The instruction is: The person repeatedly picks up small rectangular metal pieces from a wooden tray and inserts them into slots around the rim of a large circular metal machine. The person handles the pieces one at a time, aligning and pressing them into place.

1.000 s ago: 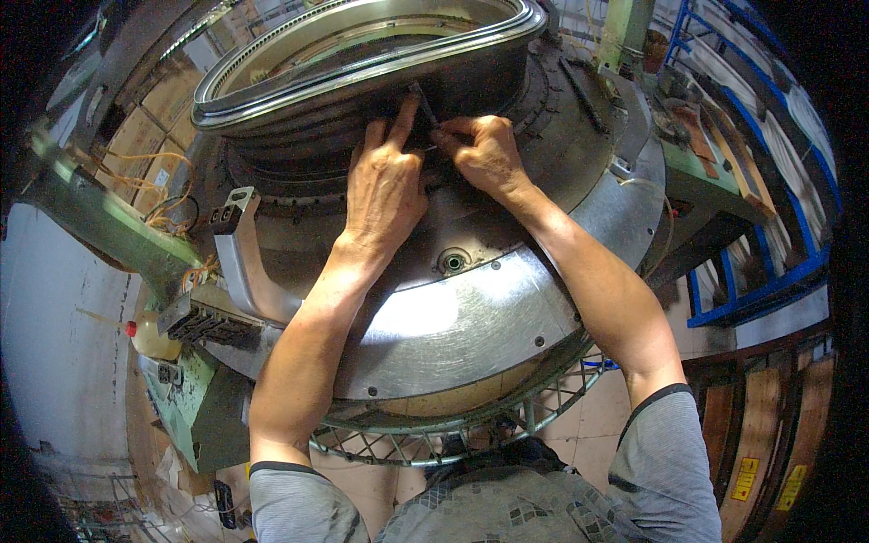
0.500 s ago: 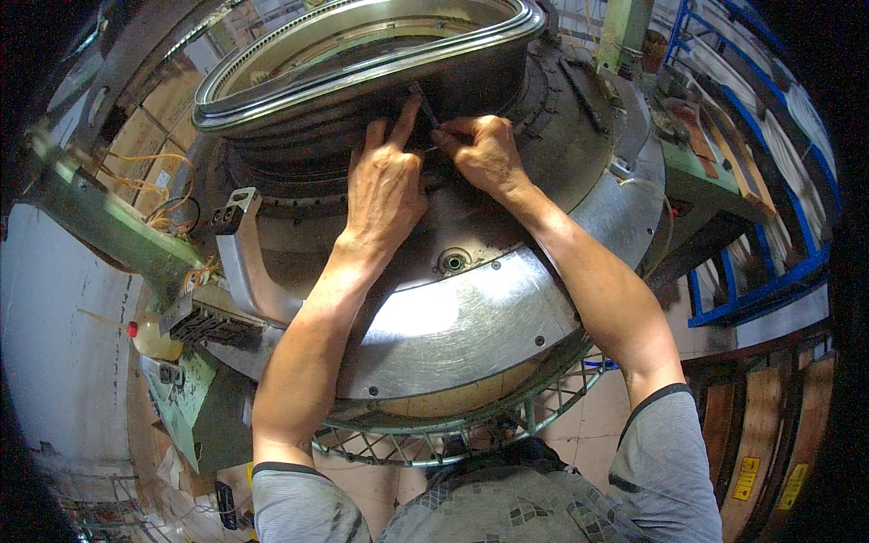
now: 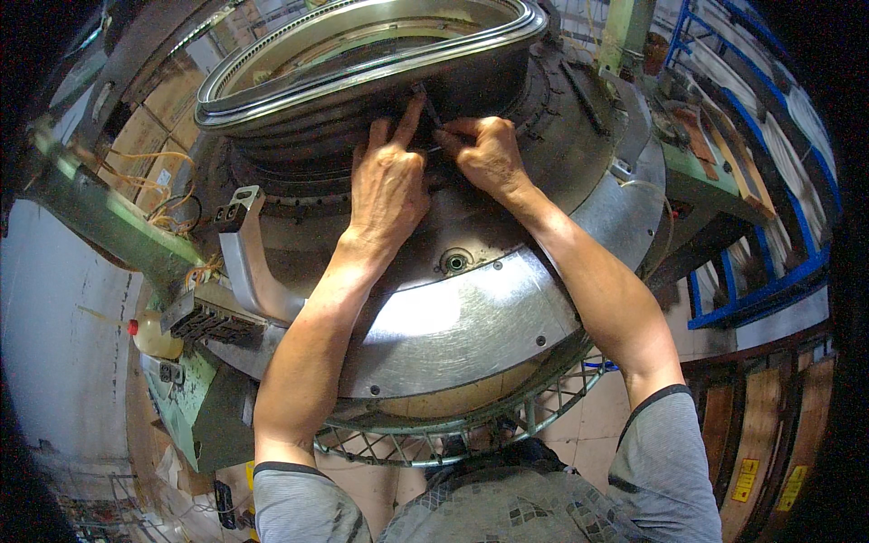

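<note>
A large dark metal cylinder [image 3: 299, 149] with a shiny toothed ring [image 3: 362, 71] on top stands tilted in view on a round machine bed [image 3: 453, 312]. My left hand [image 3: 387, 185] reaches up to the cylinder's near wall. Its index finger is stretched out, the tip at the upper end of a thin, dark metal strip [image 3: 432, 113]; the other fingers are partly bent and the thumb is hidden. Just to the right, my right hand [image 3: 489, 154] is closed, thumb and index finger pinched at the strip's lower end. What kind of strip it is cannot be made out.
A curved metal bracket [image 3: 249, 258] rises left of my left forearm. Green machine arms [image 3: 118, 213] stand at left and back right. A plastic bottle with red cap [image 3: 154, 337] sits lower left. Blue racking [image 3: 769, 145] is at right, and a round lattice frame [image 3: 543, 412] lies below the bed.
Both hands keep nearly the same place. The strip's lower end and my right fingertips have shifted very slightly; the whole view has moved a few pixels.
</note>
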A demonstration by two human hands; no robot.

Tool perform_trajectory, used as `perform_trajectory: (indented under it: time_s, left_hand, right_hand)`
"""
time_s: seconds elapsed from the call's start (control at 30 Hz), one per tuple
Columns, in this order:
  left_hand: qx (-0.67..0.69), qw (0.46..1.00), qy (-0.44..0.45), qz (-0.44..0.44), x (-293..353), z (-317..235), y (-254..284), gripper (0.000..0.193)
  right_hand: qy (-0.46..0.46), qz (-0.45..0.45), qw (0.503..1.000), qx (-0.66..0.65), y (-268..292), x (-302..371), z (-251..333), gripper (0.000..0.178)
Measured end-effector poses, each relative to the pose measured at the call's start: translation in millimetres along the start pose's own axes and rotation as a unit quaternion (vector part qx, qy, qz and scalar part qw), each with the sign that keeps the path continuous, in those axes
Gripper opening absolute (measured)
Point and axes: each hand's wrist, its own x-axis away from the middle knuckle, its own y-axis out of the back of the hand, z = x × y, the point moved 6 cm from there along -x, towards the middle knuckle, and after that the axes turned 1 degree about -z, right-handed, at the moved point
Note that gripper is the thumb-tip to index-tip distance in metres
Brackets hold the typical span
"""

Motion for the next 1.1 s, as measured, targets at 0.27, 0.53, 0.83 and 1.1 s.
perform_trajectory:
  time_s: [0.27, 0.53, 0.83, 1.1]
  left_hand:
    - [0.005, 1.0, 0.005, 0.019, -0.4, 0.6, -1.4, 0.022]
    - [-0.003, 1.0, 0.005, 0.018, -0.9, 0.8, -2.8, 0.018]
    - [-0.042, 0.999, 0.002, 0.009, -1.3, 1.0, -4.9, 0.02]
    - [-0.053, 0.998, 0.005, 0.019, -1.3, 1.4, -7.5, 0.024]
  right_hand:
    - [0.0, -0.005, 1.0, 0.008, -2.3, -2.2, -6.4, 0.021]
    - [0.01, 0.01, 0.999, 0.046, -2.9, -2.6, -5.8, 0.026]
    - [-0.018, -0.017, 1.0, 0.008, -2.0, -2.0, -3.8, 0.023]
    - [-0.029, 0.003, 0.997, 0.075, -6.6, -4.9, -12.7, 0.028]
